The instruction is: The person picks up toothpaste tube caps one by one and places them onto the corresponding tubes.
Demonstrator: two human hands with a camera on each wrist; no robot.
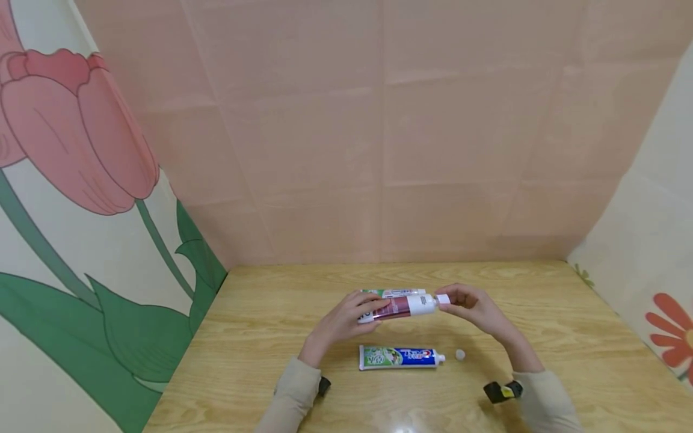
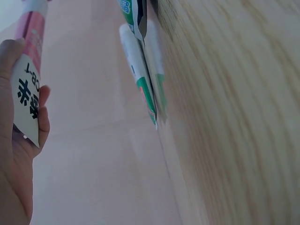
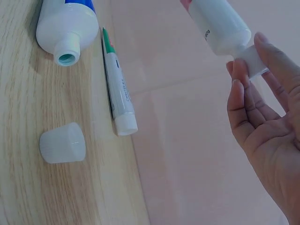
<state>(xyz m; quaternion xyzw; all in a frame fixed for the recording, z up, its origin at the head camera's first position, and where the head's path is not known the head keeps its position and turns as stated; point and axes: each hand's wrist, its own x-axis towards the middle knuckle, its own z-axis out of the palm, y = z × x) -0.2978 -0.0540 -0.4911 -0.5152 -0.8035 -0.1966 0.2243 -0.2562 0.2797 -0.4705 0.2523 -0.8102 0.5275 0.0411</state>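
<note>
My left hand [image 1: 343,317] grips a pink-and-white toothpaste tube [image 1: 400,307] by its flat end, above the table. At the tube's other end, my right hand [image 1: 480,310] pinches the white cap [image 3: 253,62] between thumb and fingers. The cap sits at the tube's neck; whether it is still threaded on, I cannot tell. Below the hands lies a blue-and-green toothpaste tube [image 1: 400,357], its nozzle bare in the right wrist view. Beside that nozzle a loose white cap [image 3: 63,143] rests on the table. Behind the held tube, partly hidden, is a capped green-and-white toothpaste tube [image 3: 121,89].
The wooden table [image 1: 271,300] meets a pink cloth backdrop [image 1: 379,150] at its far edge. A tulip-printed panel [image 1: 81,150] stands at the left, and a flower-printed panel [image 1: 655,252] at the right. Each wrist carries a black strap [image 1: 500,392].
</note>
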